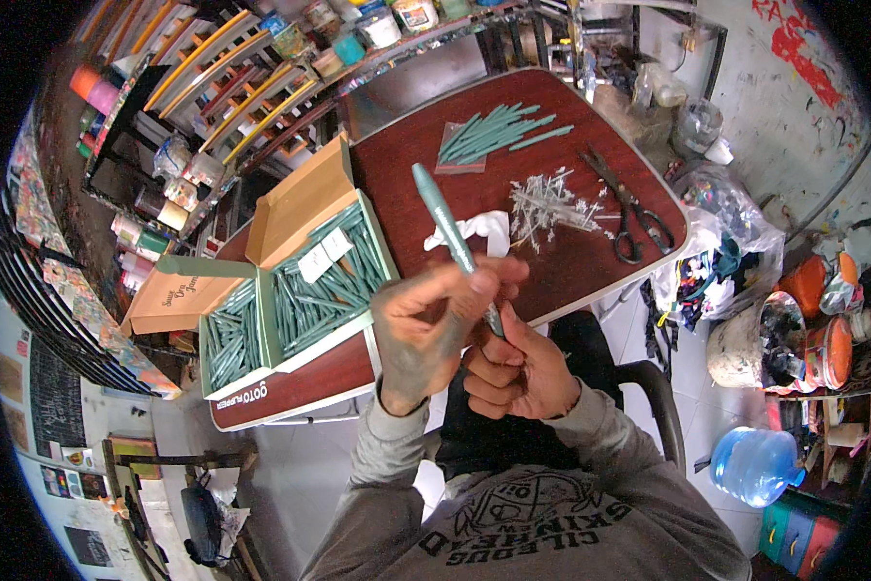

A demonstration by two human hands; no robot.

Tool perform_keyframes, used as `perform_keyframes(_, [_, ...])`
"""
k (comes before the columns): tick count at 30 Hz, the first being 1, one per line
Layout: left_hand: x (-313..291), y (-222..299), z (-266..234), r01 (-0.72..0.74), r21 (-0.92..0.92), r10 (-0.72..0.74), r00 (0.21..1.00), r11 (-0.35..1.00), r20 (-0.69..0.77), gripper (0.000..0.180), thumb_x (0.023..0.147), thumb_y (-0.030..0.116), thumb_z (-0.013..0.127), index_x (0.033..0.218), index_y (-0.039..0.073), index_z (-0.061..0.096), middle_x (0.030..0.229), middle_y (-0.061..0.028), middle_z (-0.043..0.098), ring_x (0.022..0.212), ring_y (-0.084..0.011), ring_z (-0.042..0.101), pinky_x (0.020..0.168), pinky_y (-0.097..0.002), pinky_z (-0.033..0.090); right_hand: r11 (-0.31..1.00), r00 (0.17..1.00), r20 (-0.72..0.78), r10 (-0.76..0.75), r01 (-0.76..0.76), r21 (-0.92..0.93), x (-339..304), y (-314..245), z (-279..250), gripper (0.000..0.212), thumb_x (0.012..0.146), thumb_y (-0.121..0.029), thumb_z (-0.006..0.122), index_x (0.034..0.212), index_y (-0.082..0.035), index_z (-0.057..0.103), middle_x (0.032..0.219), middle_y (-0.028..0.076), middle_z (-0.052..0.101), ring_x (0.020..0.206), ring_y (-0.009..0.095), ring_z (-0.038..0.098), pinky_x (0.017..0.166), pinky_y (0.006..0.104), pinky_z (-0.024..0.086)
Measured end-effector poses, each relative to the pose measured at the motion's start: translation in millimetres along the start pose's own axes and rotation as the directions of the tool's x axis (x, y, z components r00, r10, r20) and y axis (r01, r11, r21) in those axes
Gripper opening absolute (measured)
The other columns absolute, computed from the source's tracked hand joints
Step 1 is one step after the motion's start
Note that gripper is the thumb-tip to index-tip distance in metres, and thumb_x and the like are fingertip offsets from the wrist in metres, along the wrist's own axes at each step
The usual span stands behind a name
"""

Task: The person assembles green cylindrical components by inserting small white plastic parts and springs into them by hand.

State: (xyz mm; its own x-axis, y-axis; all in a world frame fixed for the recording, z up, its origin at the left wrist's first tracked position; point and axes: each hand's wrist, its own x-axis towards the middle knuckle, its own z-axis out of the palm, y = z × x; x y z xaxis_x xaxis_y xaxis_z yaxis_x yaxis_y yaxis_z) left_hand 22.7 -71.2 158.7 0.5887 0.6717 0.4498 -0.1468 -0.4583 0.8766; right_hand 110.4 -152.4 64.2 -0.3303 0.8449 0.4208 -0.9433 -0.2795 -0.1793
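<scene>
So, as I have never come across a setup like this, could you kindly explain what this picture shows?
Of course. There is no machine here: these are a person's own bare hands. The picture comes from the left of two wide fisheye cameras worn on the head, looking down, which is why straight edges bend near the rim.

The left hand holds a green pen at a slant, and the right hand appears to grip its lower end.

On the dark red table are two open boxes full of similar pens, a loose pile of green pens, a white crumpled piece, a heap of small pale pieces and dark scissors.
</scene>
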Motion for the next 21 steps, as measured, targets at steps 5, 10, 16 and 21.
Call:
perform_keyframes(5, [13, -14, 16, 0.021, -0.260, -0.060, 0.988, 0.965, -0.145, 0.044, 0.101, 0.037, 0.052, 0.095, -0.004, 0.065, 0.090, -0.0164, 0.071, 0.075, -0.0209, 0.066, 0.071, -0.0343, 0.053, 0.999, 0.999, -0.032, 0.044, -0.045, -0.010, -5, -2, 5, 0.053, 0.102, -0.057, 0.027, 0.071, -0.015, 0.034, 0.060, -0.004, 0.024, 0.049, 0.010, 0.023, 0.047, 0.0276, 0.024])
perform_keyframes(10, [-15, -22, 16, 0.200, -0.121, -0.188, 0.977, 0.972, 0.103, 0.041, 0.098, 0.039, 0.058, 0.084, 0.001, 0.063, 0.091, -0.0132, 0.071, 0.076, -0.0161, 0.065, 0.066, -0.0288, 0.051, 0.998, 0.994, -0.114, 0.001, -0.009, -0.066, -15, -15, -2, 0.053, 0.102, -0.057, 0.026, 0.069, -0.016, 0.033, 0.061, -0.005, 0.024, 0.049, 0.010, 0.023, 0.046, 0.0270, 0.024])
perform_keyframes(16, [20, -20, 13, 0.003, -0.372, -0.035, 0.996, 0.928, -0.081, 0.040, 0.102, 0.027, 0.051, 0.096, -0.010, 0.066, 0.091, -0.0224, 0.071, 0.082, -0.0259, 0.070, 0.081, -0.0354, 0.054, 0.996, 0.997, -0.026, 0.078, -0.079, -0.047, -18, -12, 1, 0.054, 0.102, -0.057, 0.027, 0.070, -0.013, 0.033, 0.060, -0.003, 0.026, 0.049, 0.010, 0.023, 0.045, 0.0271, 0.024])
perform_keyframes(21, [13, -24, 17, -0.082, -0.294, 0.015, 0.975, 0.952, -0.223, 0.041, 0.103, 0.026, 0.048, 0.097, -0.010, 0.066, 0.092, -0.0224, 0.071, 0.083, -0.0267, 0.070, 0.082, -0.0377, 0.055, 0.986, 0.990, -0.093, 0.102, -0.113, -0.120, -24, -20, -3, 0.055, 0.102, -0.057, 0.028, 0.069, -0.013, 0.034, 0.060, -0.003, 0.027, 0.048, 0.010, 0.024, 0.045, 0.0266, 0.024])
